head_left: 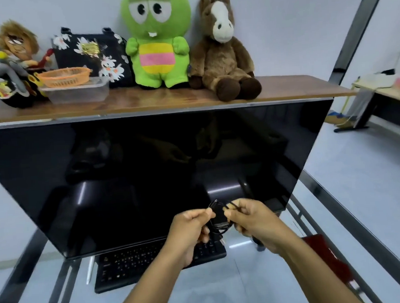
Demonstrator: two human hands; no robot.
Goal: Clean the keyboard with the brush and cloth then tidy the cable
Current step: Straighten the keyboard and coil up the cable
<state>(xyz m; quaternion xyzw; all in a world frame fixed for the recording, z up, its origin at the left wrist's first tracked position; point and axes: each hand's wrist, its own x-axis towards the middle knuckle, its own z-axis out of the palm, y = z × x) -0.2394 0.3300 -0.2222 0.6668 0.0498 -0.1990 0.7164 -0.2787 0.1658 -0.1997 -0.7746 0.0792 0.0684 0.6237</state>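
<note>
Both hands hold the coiled cable point(219, 217) above the table point(250, 280), in front of the monitor point(148, 166).
L hand point(190, 232) pinches coil's left side btwn thumb & forefinger, other fingers curled; R hand point(253, 223) pinches right side likewise. Below them the kbd point(131, 265) lies mid-table, partly under monitor's lower edge; red cloth point(324, 254) near right edge.

The glass worktop point(227, 291) carries a black keyboard point(135, 262). A white stick point(90, 269) lies at the keyboard's 9 o'clock, a red cloth point(324, 254) at 3, and a dark monitor point(149, 178) at 12. Above, the wooden shelf point(143, 102) bears a green plush point(157, 36), a horse plush point(222, 50), a floral bag point(88, 55) and a clear tub point(79, 92).
</note>
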